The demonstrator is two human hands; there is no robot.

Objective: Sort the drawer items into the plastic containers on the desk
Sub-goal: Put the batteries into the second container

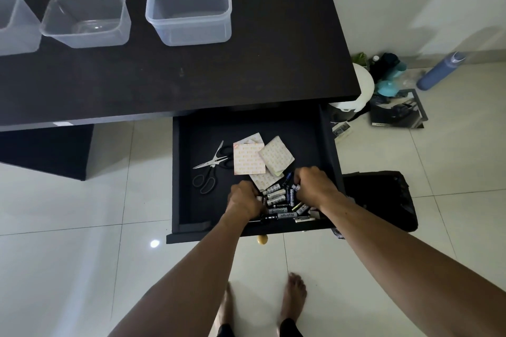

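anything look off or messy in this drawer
Nothing damaged or spilled. The batteries lie in a jumbled heap at the front of the drawer, between the left hand and right hand, and the packets overlap askew beside the scissors.

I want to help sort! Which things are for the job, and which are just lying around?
Job: batteries, scissors, paper packets, drawer, plastic containers, left hand, right hand.
Lying about: blue bottle, black bag, white round object.

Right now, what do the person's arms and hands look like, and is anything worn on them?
The left hand and right hand wear no gloves. The arms behind them are bare, with no sleeve in view, and no watch or bracelet shows on either wrist.
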